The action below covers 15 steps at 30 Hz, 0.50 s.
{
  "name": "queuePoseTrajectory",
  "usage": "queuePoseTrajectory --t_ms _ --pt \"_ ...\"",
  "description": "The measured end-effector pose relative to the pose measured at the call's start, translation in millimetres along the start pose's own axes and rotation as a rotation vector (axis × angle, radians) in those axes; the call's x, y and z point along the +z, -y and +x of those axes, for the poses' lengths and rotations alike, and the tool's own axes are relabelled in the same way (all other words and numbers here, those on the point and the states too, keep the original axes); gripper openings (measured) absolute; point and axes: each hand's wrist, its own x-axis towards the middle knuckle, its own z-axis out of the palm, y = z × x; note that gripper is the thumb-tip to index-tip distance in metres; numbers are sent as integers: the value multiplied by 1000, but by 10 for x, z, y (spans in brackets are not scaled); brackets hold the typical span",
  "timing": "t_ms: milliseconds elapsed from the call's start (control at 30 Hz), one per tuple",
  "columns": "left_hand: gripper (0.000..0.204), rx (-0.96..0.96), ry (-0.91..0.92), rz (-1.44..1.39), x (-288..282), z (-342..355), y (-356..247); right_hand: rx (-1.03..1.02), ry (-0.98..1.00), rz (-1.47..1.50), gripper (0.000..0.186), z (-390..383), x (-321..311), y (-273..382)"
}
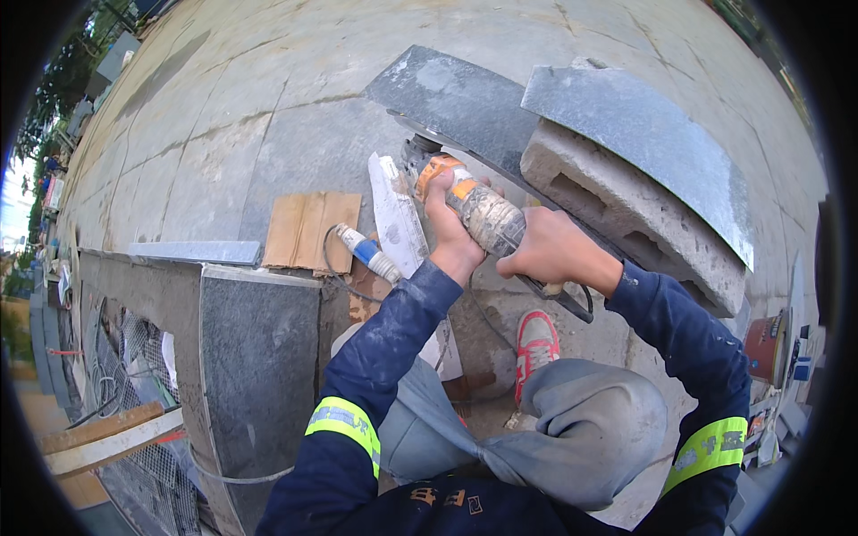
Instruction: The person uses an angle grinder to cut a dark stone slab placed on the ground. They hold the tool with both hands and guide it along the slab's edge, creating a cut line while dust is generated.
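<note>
An angle grinder (492, 214) with an orange front and a dust-covered body is gripped in both my hands. My left hand (451, 223) wraps round the front of its body, thumb up along the orange part. My right hand (563, 255) is closed round the rear end, where a black cord loops below. The grinder's head points away from me, beside the near edge of a dark grey stone slab (447, 94). Whether the disc touches the slab I cannot tell. A second, lighter grey slab (635, 143) lies on a hollow concrete block (626, 214) to the right.
Left of the grinder lie a white dusty strip (398, 214), a blue-and-white cable connector (366, 252) and a piece of cardboard (308, 228). A low wall faced with dark stone (259, 357) stands at my left. A reddish bucket (764, 348) is at far right.
</note>
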Motion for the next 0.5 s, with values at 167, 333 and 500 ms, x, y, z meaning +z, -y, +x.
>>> queuePoseTrajectory --t_ms 167,333,500 --pt "45 -19 53 13 4 -87 28 4 -31 -21 58 -74 29 -34" --pt "46 -20 17 -9 81 -254 135 6 -45 13 59 -238 48 -74" --pt "46 -55 38 -45 52 -345 200 29 -21 37 59 -391 15 -50"
